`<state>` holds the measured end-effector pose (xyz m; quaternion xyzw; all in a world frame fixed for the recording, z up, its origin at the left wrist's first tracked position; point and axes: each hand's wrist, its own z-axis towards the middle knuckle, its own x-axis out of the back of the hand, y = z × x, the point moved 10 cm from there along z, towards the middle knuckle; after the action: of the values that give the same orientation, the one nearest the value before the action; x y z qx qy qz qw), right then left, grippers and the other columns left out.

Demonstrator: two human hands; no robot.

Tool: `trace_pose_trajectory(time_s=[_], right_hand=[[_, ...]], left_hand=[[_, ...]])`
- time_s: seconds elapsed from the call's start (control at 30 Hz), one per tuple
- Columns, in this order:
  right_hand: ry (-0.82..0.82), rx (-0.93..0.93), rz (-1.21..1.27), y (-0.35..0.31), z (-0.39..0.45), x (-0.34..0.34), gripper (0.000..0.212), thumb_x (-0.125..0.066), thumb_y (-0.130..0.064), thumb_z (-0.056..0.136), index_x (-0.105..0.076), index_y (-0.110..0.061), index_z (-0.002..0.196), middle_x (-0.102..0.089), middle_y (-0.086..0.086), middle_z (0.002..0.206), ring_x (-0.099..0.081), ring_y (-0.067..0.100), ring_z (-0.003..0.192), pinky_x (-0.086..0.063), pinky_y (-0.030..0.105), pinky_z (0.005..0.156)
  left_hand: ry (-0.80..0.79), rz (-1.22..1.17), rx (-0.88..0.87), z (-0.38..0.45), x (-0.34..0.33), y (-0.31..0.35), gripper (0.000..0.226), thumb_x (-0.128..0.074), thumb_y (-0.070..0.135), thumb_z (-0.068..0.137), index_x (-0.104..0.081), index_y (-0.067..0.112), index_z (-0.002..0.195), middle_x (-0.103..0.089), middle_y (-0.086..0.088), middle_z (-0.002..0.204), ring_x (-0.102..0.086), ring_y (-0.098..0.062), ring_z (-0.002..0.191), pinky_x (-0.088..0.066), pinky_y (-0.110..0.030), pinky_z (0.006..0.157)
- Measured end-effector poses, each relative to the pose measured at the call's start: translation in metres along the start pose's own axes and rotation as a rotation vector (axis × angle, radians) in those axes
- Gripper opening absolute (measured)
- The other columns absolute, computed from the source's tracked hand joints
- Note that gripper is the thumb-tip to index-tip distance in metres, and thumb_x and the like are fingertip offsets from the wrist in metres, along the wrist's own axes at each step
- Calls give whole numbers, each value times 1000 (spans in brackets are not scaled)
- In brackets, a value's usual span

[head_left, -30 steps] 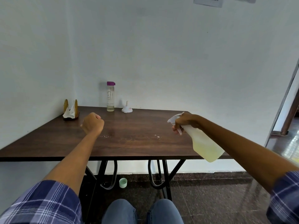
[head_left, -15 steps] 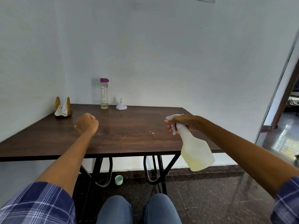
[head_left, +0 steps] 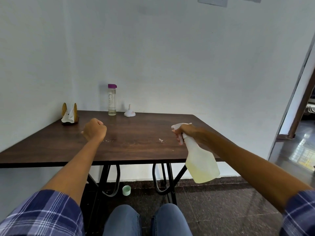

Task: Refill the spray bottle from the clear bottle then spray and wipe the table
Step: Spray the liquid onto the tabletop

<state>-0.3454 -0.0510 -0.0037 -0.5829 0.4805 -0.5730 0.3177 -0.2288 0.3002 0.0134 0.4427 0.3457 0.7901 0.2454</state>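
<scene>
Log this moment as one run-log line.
stage: spraying | right hand: grips spray bottle, nozzle toward table | left hand: fist, holds nothing | clear bottle: capped, rear | wipe: not yet done

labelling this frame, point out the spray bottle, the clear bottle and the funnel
spray bottle [head_left: 201, 160], head view, on its translucent body
clear bottle [head_left: 112, 101], head view, on its clear wall below the purple cap
funnel [head_left: 129, 113], head view, on its white cone

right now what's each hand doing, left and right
Left hand: closed in a fist above the table, holding nothing visible.
Right hand: gripping the spray bottle by its neck and trigger.
</scene>
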Motion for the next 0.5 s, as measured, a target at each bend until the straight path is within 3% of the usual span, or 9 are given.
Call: trace_pose_trajectory(time_s=[0.1, 0.17, 0.27, 0.37, 0.5], right_hand=[[14, -52, 25, 6, 1, -5, 29, -43, -10, 88, -35, -17, 61, -36, 1, 61, -32, 12, 51, -31, 21, 44], [-24, -45, 52, 2, -1, -7, 24, -44, -9, 89, -42, -14, 66, -43, 4, 65, -43, 13, 53, -39, 22, 45], [-73, -51, 123, -7, -9, -8, 15, -44, 2, 90, -55, -7, 95, -60, 10, 85, -65, 19, 69, -56, 30, 54], [-59, -2, 196, -13, -11, 0, 24, -42, 10, 86, -58, -5, 97, -60, 12, 98, -63, 23, 80, -59, 28, 58], [-46, 125, 244, -29, -14, 3, 29, -38, 12, 84, -61, -3, 93, -64, 13, 96, -64, 25, 84, -58, 28, 63]], left_hand=[[-1, 1, -3, 0, 1, 0, 24, -47, 1, 87, -67, 8, 99, -67, -11, 109, -56, -31, 108, -37, -43, 97], [-1, 3, -8, -1, 2, -1, 24, -48, 2, 87, -67, 8, 99, -66, -11, 109, -56, -31, 108, -37, -43, 97], [0, 3, -3, 0, 2, -4, 23, -48, 2, 87, -67, 8, 100, -66, -11, 109, -56, -31, 107, -37, -44, 97], [-5, 2, -5, -1, -1, -2, 23, -49, 2, 87, -67, 8, 98, -67, -12, 108, -56, -32, 107, -37, -44, 96], [-8, -6, -22, -4, -5, 4, 21, -49, 1, 86, -67, 9, 95, -67, -11, 104, -57, -30, 103, -41, -44, 95]])
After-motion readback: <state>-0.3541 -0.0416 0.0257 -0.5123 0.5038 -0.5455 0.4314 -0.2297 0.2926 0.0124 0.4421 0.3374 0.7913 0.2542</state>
